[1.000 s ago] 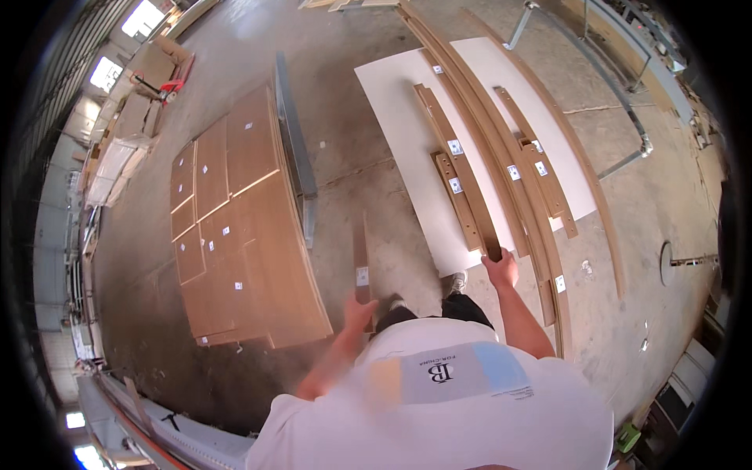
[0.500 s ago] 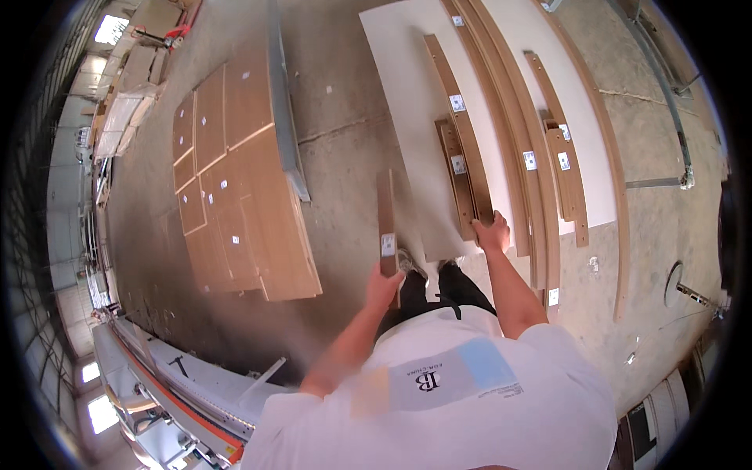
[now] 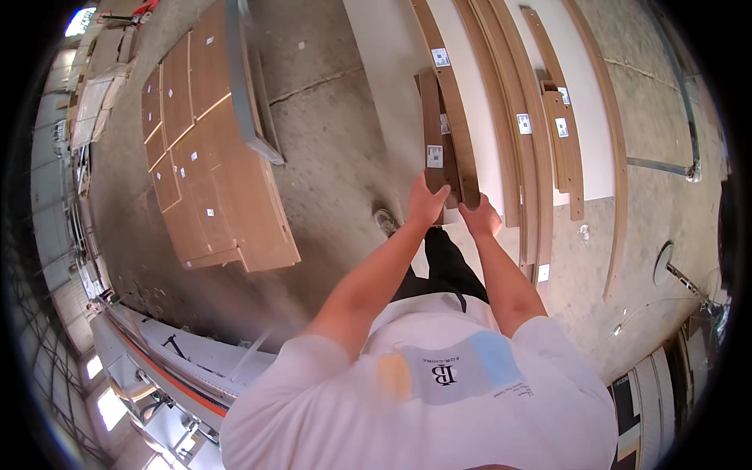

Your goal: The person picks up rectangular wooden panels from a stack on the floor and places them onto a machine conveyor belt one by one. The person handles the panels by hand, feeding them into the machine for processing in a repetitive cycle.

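Observation:
A short brown wood strip (image 3: 430, 129) with a white label is gripped at its near end by my left hand (image 3: 428, 202). It lies alongside a longer brown wood strip (image 3: 456, 117), overlapping another labelled strip (image 3: 446, 125) between them. My right hand (image 3: 482, 218) is closed round the near end of the longer strip. These strips rest at the left part of a large white board (image 3: 384, 70), and their near ends meet close to my hands. Some fingertips are hidden behind the strips.
Right of my hands, long brown strips (image 3: 507, 117) run across the white board, with a shorter stack (image 3: 562, 141) beyond them. Labelled brown panels (image 3: 227, 188) lie to the left, next to a grey-edged panel (image 3: 244, 86). A machine with an orange stripe (image 3: 168, 374) stands lower left.
My left hand has carried the short strip rightward and forward, up against the other strips. My right hand stays at the strips' near ends. My view and feet have shifted.

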`<state>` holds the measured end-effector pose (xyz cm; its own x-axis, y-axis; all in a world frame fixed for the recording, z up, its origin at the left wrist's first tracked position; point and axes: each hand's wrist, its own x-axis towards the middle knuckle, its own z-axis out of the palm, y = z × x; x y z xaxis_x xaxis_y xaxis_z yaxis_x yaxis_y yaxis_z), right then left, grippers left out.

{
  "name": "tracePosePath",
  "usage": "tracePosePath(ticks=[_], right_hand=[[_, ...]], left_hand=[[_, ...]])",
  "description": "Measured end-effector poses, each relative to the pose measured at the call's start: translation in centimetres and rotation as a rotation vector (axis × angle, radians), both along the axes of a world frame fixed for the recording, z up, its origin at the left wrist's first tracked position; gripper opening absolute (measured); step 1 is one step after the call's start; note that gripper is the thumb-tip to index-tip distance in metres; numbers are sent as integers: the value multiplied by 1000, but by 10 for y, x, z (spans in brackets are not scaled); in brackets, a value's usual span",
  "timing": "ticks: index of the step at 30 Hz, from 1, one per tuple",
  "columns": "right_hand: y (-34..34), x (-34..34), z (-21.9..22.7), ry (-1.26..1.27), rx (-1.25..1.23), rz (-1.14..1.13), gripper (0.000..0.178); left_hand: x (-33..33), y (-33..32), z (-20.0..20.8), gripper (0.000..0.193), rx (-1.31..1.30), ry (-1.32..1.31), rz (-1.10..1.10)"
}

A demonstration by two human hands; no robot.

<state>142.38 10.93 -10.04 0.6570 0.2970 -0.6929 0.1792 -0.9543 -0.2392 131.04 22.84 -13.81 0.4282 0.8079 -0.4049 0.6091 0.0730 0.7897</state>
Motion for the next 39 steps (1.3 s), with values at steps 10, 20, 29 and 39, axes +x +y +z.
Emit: tracePosePath(ticks=[10,20,29,39], right_hand=[[-29,14,-59,173,237,-26,97],[-30,21,-51,238,248,17,104],[-34,26,-58,162,283,73,94],[-76,23,-123,400,411,111,118]], left_hand=[[32,67,-107,72,-499,-196,213],[124,114,15,74,-748,-311,214],[121,146,-45,84,-816,-442,56],[-124,-34,-65,51,-518,88,-466]])
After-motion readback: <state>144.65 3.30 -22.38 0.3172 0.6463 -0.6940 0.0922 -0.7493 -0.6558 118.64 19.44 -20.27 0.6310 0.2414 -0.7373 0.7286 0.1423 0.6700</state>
